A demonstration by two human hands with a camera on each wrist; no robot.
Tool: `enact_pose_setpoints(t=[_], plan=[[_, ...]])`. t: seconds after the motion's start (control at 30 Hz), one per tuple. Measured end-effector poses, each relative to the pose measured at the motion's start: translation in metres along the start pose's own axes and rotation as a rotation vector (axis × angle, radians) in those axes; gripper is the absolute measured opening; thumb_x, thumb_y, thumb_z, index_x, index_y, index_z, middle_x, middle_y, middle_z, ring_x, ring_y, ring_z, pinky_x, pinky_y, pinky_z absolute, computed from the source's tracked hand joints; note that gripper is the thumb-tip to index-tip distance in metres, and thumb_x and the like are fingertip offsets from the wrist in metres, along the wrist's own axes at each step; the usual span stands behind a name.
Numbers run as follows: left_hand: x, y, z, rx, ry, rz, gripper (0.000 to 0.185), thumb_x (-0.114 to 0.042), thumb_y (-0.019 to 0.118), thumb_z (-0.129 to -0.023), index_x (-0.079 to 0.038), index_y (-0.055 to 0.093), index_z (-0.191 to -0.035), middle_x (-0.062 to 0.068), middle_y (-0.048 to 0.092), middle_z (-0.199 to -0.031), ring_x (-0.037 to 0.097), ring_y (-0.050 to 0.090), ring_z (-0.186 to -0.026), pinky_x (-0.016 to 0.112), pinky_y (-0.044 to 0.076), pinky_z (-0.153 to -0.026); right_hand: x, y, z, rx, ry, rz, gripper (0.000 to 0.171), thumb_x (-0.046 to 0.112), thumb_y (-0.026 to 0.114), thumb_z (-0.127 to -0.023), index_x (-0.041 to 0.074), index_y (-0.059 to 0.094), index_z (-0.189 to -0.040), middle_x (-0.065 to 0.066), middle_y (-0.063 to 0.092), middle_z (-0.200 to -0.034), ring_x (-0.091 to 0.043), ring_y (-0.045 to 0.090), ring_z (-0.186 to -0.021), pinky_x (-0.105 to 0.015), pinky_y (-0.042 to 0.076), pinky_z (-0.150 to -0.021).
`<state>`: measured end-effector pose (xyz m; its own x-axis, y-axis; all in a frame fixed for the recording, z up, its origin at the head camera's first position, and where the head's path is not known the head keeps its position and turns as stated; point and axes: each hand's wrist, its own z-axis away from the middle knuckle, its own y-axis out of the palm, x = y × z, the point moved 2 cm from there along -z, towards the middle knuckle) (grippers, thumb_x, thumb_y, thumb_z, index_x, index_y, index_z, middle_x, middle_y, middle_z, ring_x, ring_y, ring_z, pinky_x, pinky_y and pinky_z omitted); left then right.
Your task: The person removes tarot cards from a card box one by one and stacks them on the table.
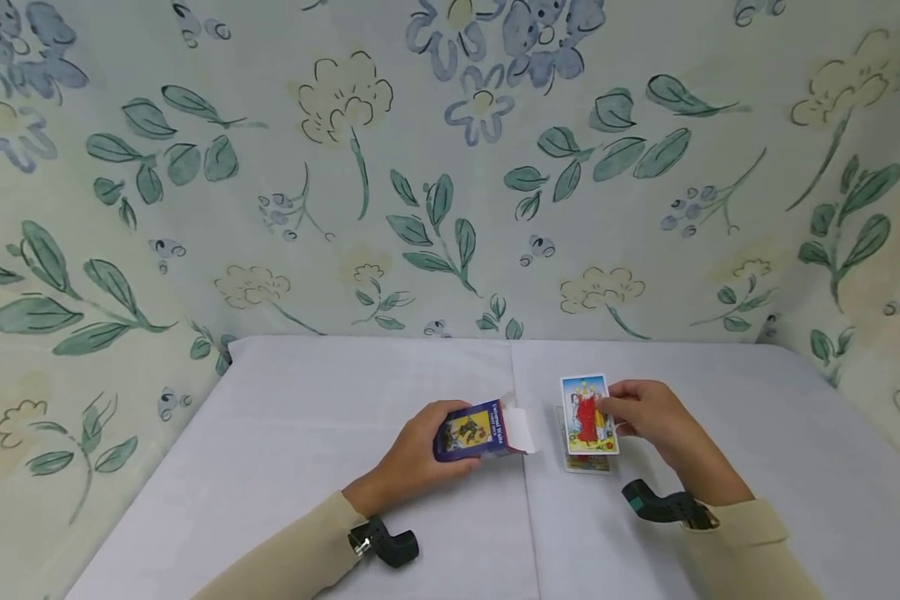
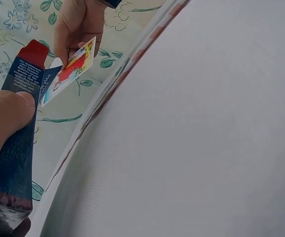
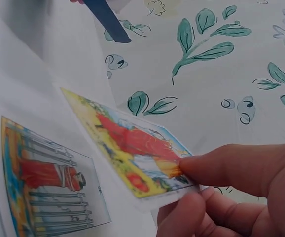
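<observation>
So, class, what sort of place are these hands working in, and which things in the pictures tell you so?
Probably a makeshift tabletop set: a table under a plain white cover, flowered cloth hung behind and beside it, and only a card box and picture cards on it.

We've got a glossy printed cardboard card box [image 1: 471, 431], slightly shiny on its dark blue face. The cards look like coated paper: the held card [image 1: 587, 414] smooth with a soft sheen, same for the stack [image 3: 44, 182]. Tablecloth [image 1: 307, 392] is matt white fabric, backdrop [image 1: 450, 167] matt floral cloth.
</observation>
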<state>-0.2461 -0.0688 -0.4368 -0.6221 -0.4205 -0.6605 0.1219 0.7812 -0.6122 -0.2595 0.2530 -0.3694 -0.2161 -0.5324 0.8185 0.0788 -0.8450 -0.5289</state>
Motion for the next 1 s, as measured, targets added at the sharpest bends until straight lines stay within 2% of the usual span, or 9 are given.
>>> enact_pose_setpoints(t=[0.17, 0.33, 0.53, 0.63, 0.73, 1.0], plan=[[-0.001, -0.001, 0.001, 0.002, -0.007, -0.007, 0.072, -0.047, 0.076, -0.079, -0.017, 0.045, -0.137, -0.006, 0.052, -0.126, 0.007, 0.052, -0.109, 0.032, 0.047, -0.092, -0.001, 0.002, 0.000, 0.016, 0.011, -0.020, 0.047, 0.029, 0.068, -0.090, -0.007, 0.053, -0.117, -0.018, 0.062, -0.106, -0.022, 0.057, -0.081, -0.026, 0.053, -0.069], [-0.001, -0.002, -0.001, 0.001, -0.005, -0.007, 0.072, -0.047, 0.075, -0.080, -0.018, 0.044, -0.138, -0.006, 0.052, -0.126, 0.007, 0.052, -0.109, 0.032, 0.047, -0.093, -0.003, 0.004, -0.003, -0.015, 0.012, 0.001, 0.049, 0.033, 0.073, -0.086, -0.005, 0.057, -0.114, -0.015, 0.064, -0.101, -0.022, 0.058, -0.076, -0.027, 0.053, -0.068], [0.000, -0.003, 0.000, -0.004, -0.002, -0.017, 0.072, -0.045, 0.076, -0.080, -0.016, 0.045, -0.137, -0.005, 0.052, -0.126, 0.008, 0.052, -0.109, 0.032, 0.047, -0.093, -0.007, 0.008, -0.007, -0.011, 0.008, 0.037, 0.049, 0.035, 0.073, -0.086, -0.004, 0.059, -0.113, -0.011, 0.062, -0.091, -0.022, 0.054, -0.073, -0.028, 0.051, -0.065], [0.001, -0.003, -0.001, -0.009, 0.009, -0.020, 0.071, -0.044, 0.076, -0.080, -0.015, 0.045, -0.137, -0.005, 0.053, -0.126, 0.008, 0.052, -0.109, 0.032, 0.047, -0.092, -0.010, 0.008, -0.008, 0.001, -0.004, 0.053, 0.050, 0.035, 0.072, -0.087, -0.006, 0.058, -0.114, -0.012, 0.062, -0.091, -0.022, 0.053, -0.074, -0.028, 0.050, -0.064], [0.002, -0.002, -0.002, -0.014, 0.013, -0.019, 0.071, -0.042, 0.077, -0.080, -0.016, 0.045, -0.137, -0.005, 0.053, -0.125, 0.008, 0.052, -0.108, 0.032, 0.047, -0.092, -0.013, 0.007, -0.010, -0.006, 0.021, 0.049, 0.051, 0.035, 0.071, -0.087, -0.006, 0.057, -0.115, -0.013, 0.061, -0.093, -0.022, 0.053, -0.076, -0.026, 0.051, -0.065], [0.002, 0.001, -0.003, -0.016, -0.004, -0.025, 0.071, -0.041, 0.078, -0.079, -0.016, 0.046, -0.137, -0.005, 0.053, -0.126, 0.007, 0.051, -0.109, 0.031, 0.047, -0.092, -0.023, 0.007, -0.015, 0.007, 0.041, 0.050, 0.054, 0.035, 0.072, -0.086, -0.006, 0.056, -0.117, -0.014, 0.060, -0.096, -0.023, 0.053, -0.078, -0.027, 0.051, -0.066]])
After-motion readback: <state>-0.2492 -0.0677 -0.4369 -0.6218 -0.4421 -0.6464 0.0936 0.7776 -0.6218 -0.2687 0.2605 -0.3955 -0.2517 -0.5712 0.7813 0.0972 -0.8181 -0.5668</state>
